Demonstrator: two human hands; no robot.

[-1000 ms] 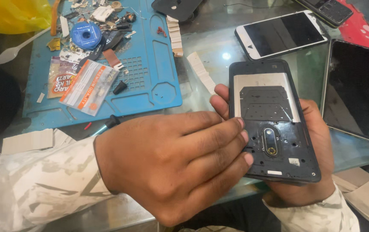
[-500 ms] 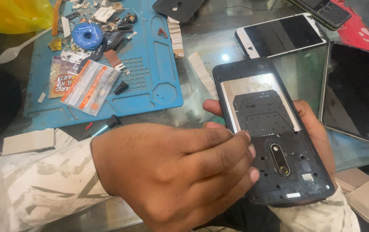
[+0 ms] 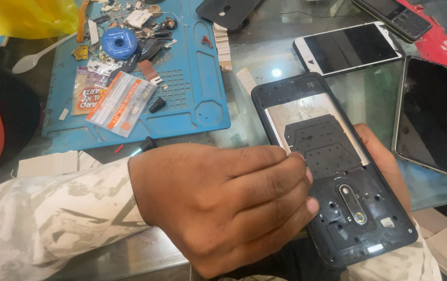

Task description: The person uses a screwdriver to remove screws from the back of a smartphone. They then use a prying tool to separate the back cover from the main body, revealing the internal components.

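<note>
My right hand (image 3: 384, 161) cradles a black phone back frame (image 3: 332, 171) from underneath, inner side up, with a silver plate and an oval camera cutout showing. My left hand (image 3: 218, 203) lies curled over the frame's left edge, fingertips pressed on it near the middle. A thin dark tool end (image 3: 148, 143) sticks out behind the knuckles, and the hand seems to grip it like a pen. The tool's tip is hidden under the fingers.
A blue work mat (image 3: 192, 104) at the upper left holds a blue tape roll (image 3: 119, 40), small packets and several loose parts. A white phone (image 3: 348, 48) and a dark phone (image 3: 431, 112) lie on the glass table at right. A white plastic spoon (image 3: 31, 60) is far left.
The phone frame has tilted and come lower and closer in the view. My left hand has shifted slightly right along its edge and stays curled.
</note>
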